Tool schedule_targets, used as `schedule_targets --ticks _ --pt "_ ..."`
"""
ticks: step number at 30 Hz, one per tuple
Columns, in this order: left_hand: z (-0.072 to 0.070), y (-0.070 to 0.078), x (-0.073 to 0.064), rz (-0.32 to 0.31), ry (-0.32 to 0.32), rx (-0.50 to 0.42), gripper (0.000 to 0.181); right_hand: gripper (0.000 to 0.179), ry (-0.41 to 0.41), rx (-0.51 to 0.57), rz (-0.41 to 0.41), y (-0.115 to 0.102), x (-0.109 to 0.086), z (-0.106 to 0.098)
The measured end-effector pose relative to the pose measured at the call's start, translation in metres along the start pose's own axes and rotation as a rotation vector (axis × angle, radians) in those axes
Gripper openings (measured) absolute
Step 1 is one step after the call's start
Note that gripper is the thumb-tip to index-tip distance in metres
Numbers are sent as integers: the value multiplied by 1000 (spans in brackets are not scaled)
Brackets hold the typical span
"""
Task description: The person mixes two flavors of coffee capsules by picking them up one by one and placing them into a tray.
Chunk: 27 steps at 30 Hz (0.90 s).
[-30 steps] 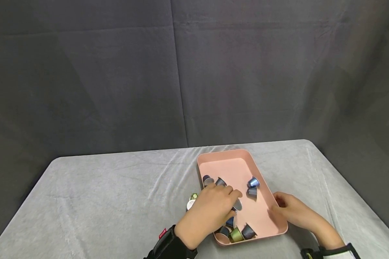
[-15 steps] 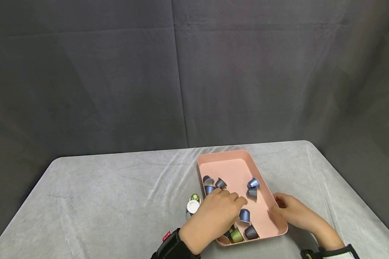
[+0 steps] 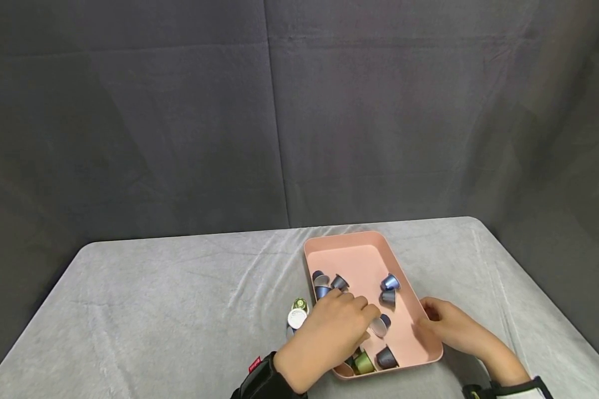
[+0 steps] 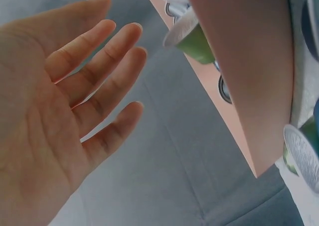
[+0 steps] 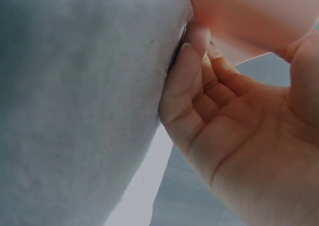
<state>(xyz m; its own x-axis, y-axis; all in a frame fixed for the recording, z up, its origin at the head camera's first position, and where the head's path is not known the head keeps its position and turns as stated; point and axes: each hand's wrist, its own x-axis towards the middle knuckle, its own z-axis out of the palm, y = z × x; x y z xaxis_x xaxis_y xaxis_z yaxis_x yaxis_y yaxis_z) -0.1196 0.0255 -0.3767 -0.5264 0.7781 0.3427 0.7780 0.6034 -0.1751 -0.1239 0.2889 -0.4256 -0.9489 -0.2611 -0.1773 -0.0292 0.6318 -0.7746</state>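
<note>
A pink tray (image 3: 346, 256) with several coffee capsules lies on the table. My left hand (image 3: 331, 333) is over its left side, palm down, hiding part of the contents. In the left wrist view the fingers of that hand (image 4: 84, 96) are relaxed and apart, with nothing in them. Close to its fingertips in the head view lies a tipped blue coffee capsule (image 3: 380, 326), its silver lid facing up. A green capsule (image 3: 364, 363) and a dark capsule (image 3: 386, 357) are at the near edge. My right hand (image 3: 453, 326) grips the tray's right edge, thumb over the rim and fingers outside.
Left of the tray, outside it, are a green capsule (image 3: 300, 304) and a capsule with a white lid (image 3: 297, 318). Two blue capsules (image 3: 390, 282) lie along the tray's right wall. Grey cloth (image 3: 179, 310) covers the table, with a dark curtain (image 3: 179, 138) behind.
My left hand has shifted slightly right. A blue capsule came into view by its fingertips, then tipped over with its lid up. The dark capsule near the front edge moved a little. My right hand stays put.
</note>
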Motion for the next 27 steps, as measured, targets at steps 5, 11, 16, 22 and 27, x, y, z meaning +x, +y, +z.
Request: schedule_targets --ticks 5,11,16,22,27 --pt "-2 -5 1 -16 5 -10 25 24 2 -1 16 1 0 -2" --pt "-4 -12 -3 -25 -1 -33 23 25 1 4 19 1 0 0" --pt "-4 -22 -16 -46 -3 -33 20 27 -1 7 19 1 0 1" --pt "-10 -39 -40 -86 -10 -33 22 24 5 -7 4 1 1 1" --pt "-11 -50 -60 -133 -21 -79 23 26 20 -19 38 0 3 3"
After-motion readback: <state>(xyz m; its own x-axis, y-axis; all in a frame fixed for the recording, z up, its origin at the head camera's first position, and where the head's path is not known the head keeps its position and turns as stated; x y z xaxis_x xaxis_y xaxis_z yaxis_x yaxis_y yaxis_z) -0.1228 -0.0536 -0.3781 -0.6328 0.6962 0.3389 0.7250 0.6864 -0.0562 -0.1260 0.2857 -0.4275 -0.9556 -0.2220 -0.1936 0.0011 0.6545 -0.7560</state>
